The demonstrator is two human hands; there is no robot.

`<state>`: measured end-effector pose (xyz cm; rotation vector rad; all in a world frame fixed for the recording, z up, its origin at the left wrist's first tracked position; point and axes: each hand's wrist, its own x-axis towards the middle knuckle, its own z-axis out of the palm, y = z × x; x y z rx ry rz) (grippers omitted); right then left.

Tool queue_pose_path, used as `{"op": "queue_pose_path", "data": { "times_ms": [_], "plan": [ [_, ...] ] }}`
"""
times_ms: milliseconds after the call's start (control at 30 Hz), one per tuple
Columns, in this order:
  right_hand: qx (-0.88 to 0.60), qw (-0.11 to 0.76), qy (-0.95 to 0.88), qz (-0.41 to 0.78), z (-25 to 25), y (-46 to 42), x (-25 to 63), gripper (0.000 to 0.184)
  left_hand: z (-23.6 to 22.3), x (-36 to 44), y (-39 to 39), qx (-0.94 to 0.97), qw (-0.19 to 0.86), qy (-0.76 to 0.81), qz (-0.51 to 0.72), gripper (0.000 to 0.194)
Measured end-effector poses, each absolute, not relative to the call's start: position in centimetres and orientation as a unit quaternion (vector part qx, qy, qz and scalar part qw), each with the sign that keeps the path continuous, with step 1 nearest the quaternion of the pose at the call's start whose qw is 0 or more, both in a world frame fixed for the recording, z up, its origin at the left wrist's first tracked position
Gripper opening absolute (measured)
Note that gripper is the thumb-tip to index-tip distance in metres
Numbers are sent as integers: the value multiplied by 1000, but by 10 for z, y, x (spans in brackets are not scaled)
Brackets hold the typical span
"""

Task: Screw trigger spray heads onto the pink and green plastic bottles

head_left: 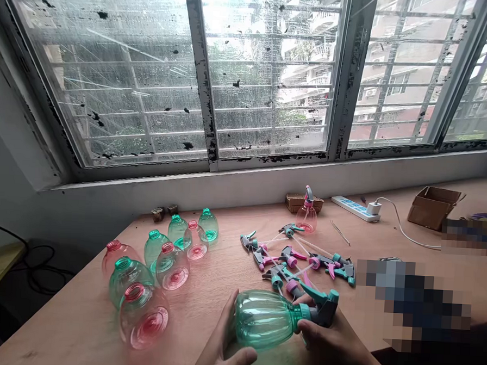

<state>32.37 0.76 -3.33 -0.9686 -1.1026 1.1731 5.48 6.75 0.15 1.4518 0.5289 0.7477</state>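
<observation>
A clear green spray bottle [263,318] lies sideways between my hands, above the near edge of the table. My left hand [221,351] cups its base, fingers along the far side and thumb below. At the neck, my right hand [328,339] pinches the green collar of the grey and green spray head [322,306]. Just beyond, several loose trigger spray heads [289,257] with thin tubes lie in a heap, some pink and some green. On the left stand several open bottles without heads, among them a pink bottle [144,320] and a green bottle [130,280].
A pink spray bottle [306,217] with its head on stands near the window wall, beside a small brown box [294,202]. Farther right are a white power strip [355,209] with a plugged cable and an open cardboard box [435,208]. A blurred patch covers the right side.
</observation>
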Motion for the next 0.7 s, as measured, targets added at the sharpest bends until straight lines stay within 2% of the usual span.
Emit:
{"op": "queue_pose_path", "data": {
  "times_ms": [100, 333, 567, 700],
  "plan": [
    [-419, 587, -478, 502, -34, 7, 323, 44, 3, 53, 69, 639, 658, 245, 315, 85],
    [-418, 594, -463, 508, -36, 8, 322, 47, -5, 56, 70, 631, 673, 193, 334, 98],
    [-419, 595, -484, 486, -40, 9, 321, 45, 1, 54, 70, 622, 684, 208, 318, 87],
    [-416, 606, -467, 492, -43, 10, 321, 45, -7, 55, 72, 610, 691, 204, 329, 96]
  ]
}}
